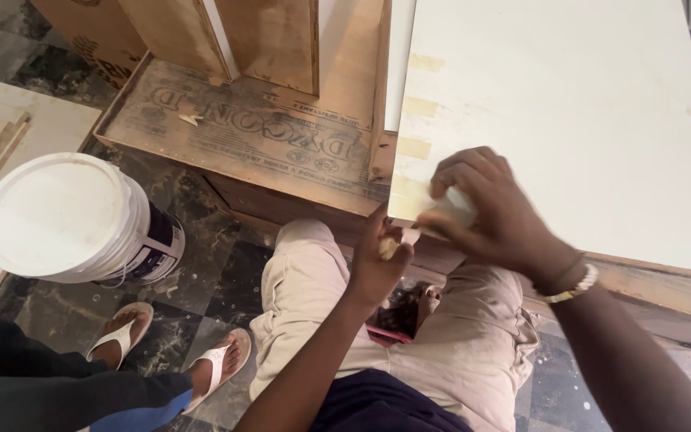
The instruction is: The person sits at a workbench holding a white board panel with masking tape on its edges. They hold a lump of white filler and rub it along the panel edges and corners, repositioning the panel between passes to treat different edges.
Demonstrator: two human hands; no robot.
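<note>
A large white laminate board (569,112) lies across a wooden frame in front of me, with strips of tan masking tape (414,149) along its left edge. My right hand (485,208) presses flat on the near left corner of the board, fingers over a piece of tape. My left hand (379,260) sits just below that corner and pinches a small pale scrap, seemingly a bit of tape (389,248). I wear beige trousers (313,296) and a bead bracelet on the right wrist.
A white lidded plastic bucket (65,216) stands on the dark marble floor at the left. Another person's feet in white flip-flops (125,336) are beside it. Plywood panels and a wooden cabinet carcass (249,128) lie behind, left of the board.
</note>
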